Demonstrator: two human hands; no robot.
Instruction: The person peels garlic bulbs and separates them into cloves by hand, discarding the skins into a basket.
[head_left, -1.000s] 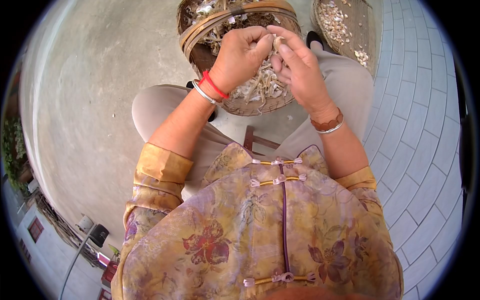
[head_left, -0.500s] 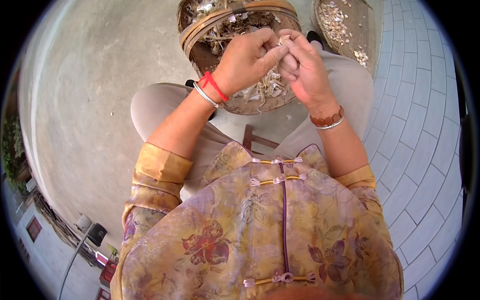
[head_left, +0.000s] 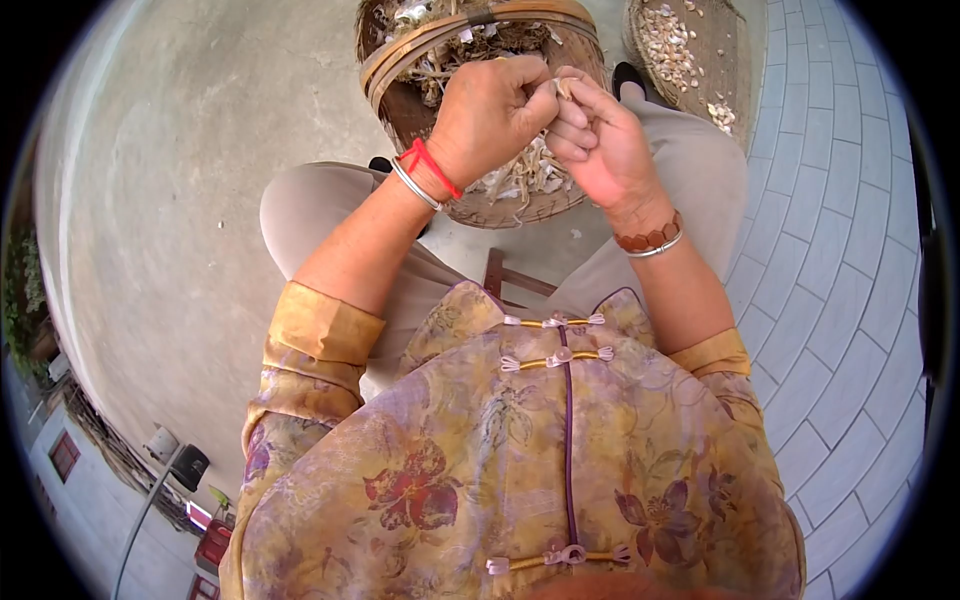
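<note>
In the head view my right hand [head_left: 615, 140] pinches a garlic clove [head_left: 564, 89] between thumb and forefinger, the other fingers curled in. My left hand [head_left: 490, 112], with a red cord and a silver bangle at the wrist, is closed beside it. Its thumb and bent forefinger are pressed together at the clove's edge; what lies between them is hidden. Both hands are over a wicker basket [head_left: 405, 125] with a bamboo handle [head_left: 480, 17]. Dry garlic skins [head_left: 520, 180] lie in the basket.
A woven tray [head_left: 715, 60] at the upper right holds many loose garlic cloves [head_left: 665, 48]. My knees [head_left: 310, 215] flank the basket. A wooden stool part [head_left: 515, 280] shows below it. Concrete floor [head_left: 190, 150] is at left, grey paving [head_left: 830, 220] at right.
My left hand has turned slightly and its thumb has drawn back left from the clove. The right hand has shifted slightly left and still grips the clove.
</note>
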